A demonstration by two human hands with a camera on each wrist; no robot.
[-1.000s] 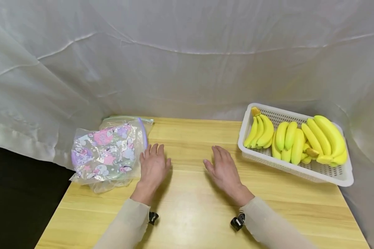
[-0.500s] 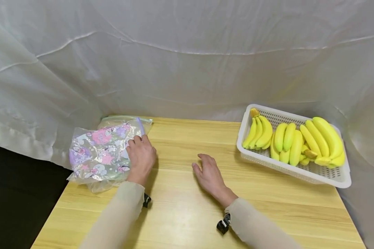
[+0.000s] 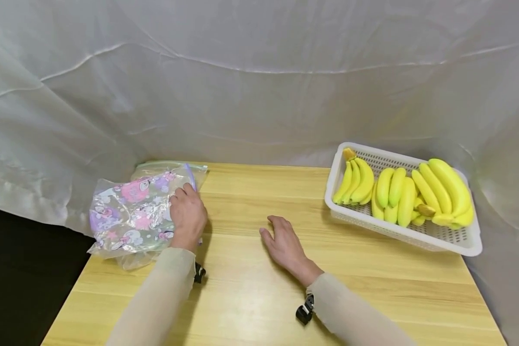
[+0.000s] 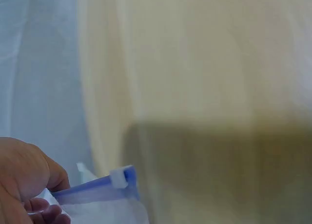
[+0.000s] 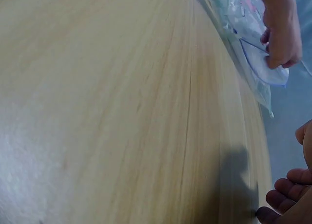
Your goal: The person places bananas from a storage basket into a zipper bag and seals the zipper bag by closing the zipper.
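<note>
My left hand (image 3: 188, 215) pinches the purple zip edge of a clear zip bag (image 3: 134, 218) printed with pink and purple cartoon figures. In the left wrist view, the thumb and curled fingers are at that edge, with a white slider (image 4: 118, 178) at its end. The edge is lifted and the bag's mouth gapes slightly in the right wrist view. Beneath lies another clear bag with a green zip (image 3: 164, 162). My right hand (image 3: 284, 244) hovers over the middle of the table, fingers relaxed, holding nothing.
A white perforated basket (image 3: 389, 228) with several yellow banana bunches (image 3: 398, 192) stands at the table's right. Grey cloth (image 3: 259, 105) hangs behind the wooden table (image 3: 251, 298). The table's left edge borders a dark area.
My left hand has moved left onto the printed bag and now pinches its zip edge. My right hand has shifted left, still holding nothing. The basket stays in place.
</note>
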